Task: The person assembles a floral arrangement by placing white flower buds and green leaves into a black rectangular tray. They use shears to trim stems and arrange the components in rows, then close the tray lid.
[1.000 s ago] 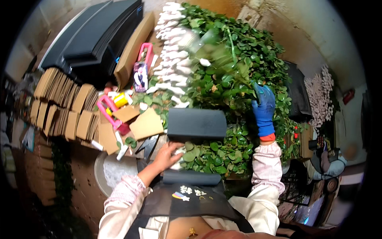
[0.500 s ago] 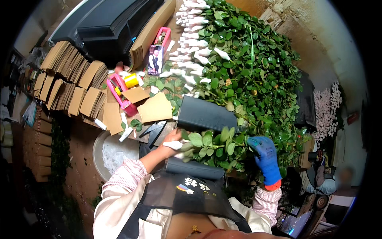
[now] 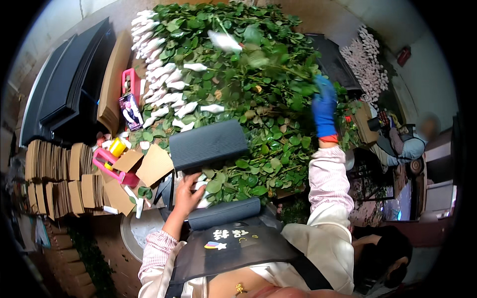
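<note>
My right hand (image 3: 324, 99), in a blue glove with a red cuff, is raised over the far right of the leafy pile. It grips a rose stem (image 3: 293, 72) whose white-wrapped head (image 3: 224, 41) points left, blurred by motion. My bare left hand (image 3: 188, 193) lies low with its fingers apart, against white-wrapped rose heads (image 3: 202, 186) in the gap between two dark ribbed blocks, a far one (image 3: 208, 144) and a near one (image 3: 226, 213). Leafy stems (image 3: 238, 181) stretch right from those heads.
A big pile of wrapped roses (image 3: 263, 99) covers the table behind. To the left are pink tape dispensers (image 3: 113, 166), cardboard pieces (image 3: 155, 166) and stacked cardboard (image 3: 49, 164). A metal basin (image 3: 130, 238) stands below the table. Another person (image 3: 410, 144) is at the right.
My right hand has moved up and away, now carrying a rose stem over the pile. My left hand stays by the wrapped heads between the blocks. The whole view has shifted rightward.
</note>
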